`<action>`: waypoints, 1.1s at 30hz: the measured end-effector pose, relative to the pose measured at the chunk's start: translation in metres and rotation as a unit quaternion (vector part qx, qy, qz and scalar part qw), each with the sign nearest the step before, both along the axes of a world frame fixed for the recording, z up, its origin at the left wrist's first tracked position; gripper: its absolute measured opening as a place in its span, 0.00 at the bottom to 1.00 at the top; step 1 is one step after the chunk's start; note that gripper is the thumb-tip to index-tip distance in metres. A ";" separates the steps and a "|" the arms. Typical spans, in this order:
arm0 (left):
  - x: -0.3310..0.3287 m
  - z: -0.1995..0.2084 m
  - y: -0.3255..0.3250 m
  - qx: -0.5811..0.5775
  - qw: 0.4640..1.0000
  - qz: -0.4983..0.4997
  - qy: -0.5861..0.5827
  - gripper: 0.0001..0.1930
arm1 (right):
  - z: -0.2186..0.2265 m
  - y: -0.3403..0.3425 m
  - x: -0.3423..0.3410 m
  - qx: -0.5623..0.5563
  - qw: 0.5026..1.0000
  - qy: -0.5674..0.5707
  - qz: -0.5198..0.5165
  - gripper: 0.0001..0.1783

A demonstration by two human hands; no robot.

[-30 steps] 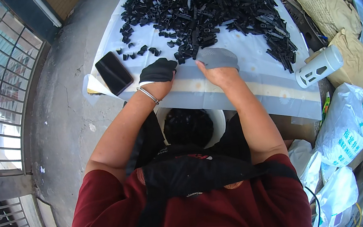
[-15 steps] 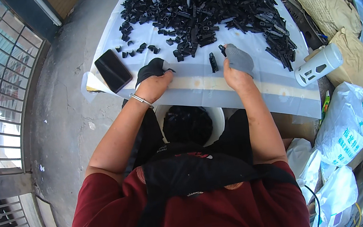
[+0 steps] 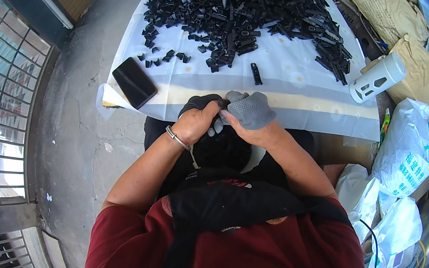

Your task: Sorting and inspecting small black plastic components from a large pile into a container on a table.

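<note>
My left hand (image 3: 202, 118), in a black fingerless-looking glove, and my right hand (image 3: 249, 114), in a grey dotted one, meet at the table's near edge. Both are closed, thumbs close together, around a small black plastic part (image 3: 223, 103) that the fingers mostly hide. Below them, between my knees, a white bucket (image 3: 257, 155) holds a dark mass of black pieces (image 3: 222, 152). One loose black plastic piece (image 3: 256, 74) lies alone on the white table cover, just beyond my hands.
A large heap of black plastic pieces (image 3: 241, 12) covers the table's far side. A black phone (image 3: 134, 82) lies at the left edge of the white sheet (image 3: 174, 82). On the right stand a white slotted cylinder (image 3: 378, 78) and several sacks (image 3: 405, 145).
Both hands have come together and moved nearer my body, over the bucket. My right hand has carried a small black part away from beside the lone piece on the table.
</note>
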State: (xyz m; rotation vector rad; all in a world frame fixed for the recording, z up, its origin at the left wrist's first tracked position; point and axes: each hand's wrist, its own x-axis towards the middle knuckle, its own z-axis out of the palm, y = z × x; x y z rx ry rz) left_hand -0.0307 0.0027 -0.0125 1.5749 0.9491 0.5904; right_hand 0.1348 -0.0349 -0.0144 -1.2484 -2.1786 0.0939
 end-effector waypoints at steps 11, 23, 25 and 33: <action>-0.003 0.000 -0.003 0.015 0.995 0.101 -0.021 0.22 | 0.011 -0.014 0.012 0.022 0.999 0.025 -0.022 0.11; 0.001 0.004 -0.003 0.136 0.988 0.063 0.026 0.19 | 0.014 -0.014 0.001 0.057 0.987 -0.126 -0.076 0.08; 0.006 0.003 -0.008 0.192 0.979 0.066 0.026 0.18 | 0.010 -0.015 -0.004 0.010 0.986 -0.146 -0.083 0.09; -0.005 0.003 0.010 0.323 0.910 0.012 0.261 0.19 | 0.007 -0.007 0.004 -0.100 0.993 -0.056 -0.023 0.13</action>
